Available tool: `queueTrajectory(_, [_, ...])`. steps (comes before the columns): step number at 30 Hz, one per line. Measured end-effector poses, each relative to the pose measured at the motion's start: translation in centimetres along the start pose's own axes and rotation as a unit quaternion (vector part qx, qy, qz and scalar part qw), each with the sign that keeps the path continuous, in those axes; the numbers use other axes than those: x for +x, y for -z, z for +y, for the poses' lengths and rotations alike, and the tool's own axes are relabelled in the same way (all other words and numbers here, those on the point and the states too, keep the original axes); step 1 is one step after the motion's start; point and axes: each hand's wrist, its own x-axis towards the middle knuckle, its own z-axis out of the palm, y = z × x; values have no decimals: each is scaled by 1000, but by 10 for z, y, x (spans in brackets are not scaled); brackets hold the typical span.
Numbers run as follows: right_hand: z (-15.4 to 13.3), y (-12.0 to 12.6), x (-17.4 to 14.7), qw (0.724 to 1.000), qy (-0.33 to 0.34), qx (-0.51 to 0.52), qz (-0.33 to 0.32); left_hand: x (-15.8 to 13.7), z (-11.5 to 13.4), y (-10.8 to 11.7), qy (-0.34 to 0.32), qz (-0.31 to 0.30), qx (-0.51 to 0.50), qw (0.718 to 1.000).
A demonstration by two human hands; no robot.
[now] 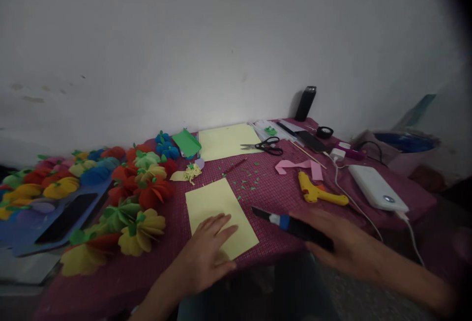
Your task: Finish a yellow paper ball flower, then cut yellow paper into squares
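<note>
My left hand (206, 252) lies on a sheet of pale yellow paper (214, 200), fingers spread over its lower part. The sheet rests at an angle near the table's front edge. In my right hand (342, 242) is a black utility knife (295, 225) with a blue band near its front. Its dark tip points left, just right of the paper and apart from it. Small green paper scraps (247, 183) are scattered beyond the sheet, around a dark red pencil-like stick (235, 165).
Many colourful paper flowers (147, 178) crowd the left side. Behind lie a larger yellow sheet (224, 141), green paper (187, 142) and scissors (271, 145). To the right are a yellow glue gun (319, 193), a white power bank (378, 188) with cables, and a black bottle (306, 103).
</note>
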Motion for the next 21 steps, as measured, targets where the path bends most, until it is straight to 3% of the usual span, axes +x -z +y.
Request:
queueTrajectory(2, [2, -18, -19, 1000, -16, 2, -6, -16, -4, -6, 4, -26, -3, 1000])
queueTrajectory(8, [-3, -39, -33, 999, -32, 34, -11, -30, -24, -26, 9, 11, 2, 1000])
queueTrajectory(21, [-13, -46, -29, 998, 3, 48, -31, -30, -16, -7, 77, -26, -78, 994])
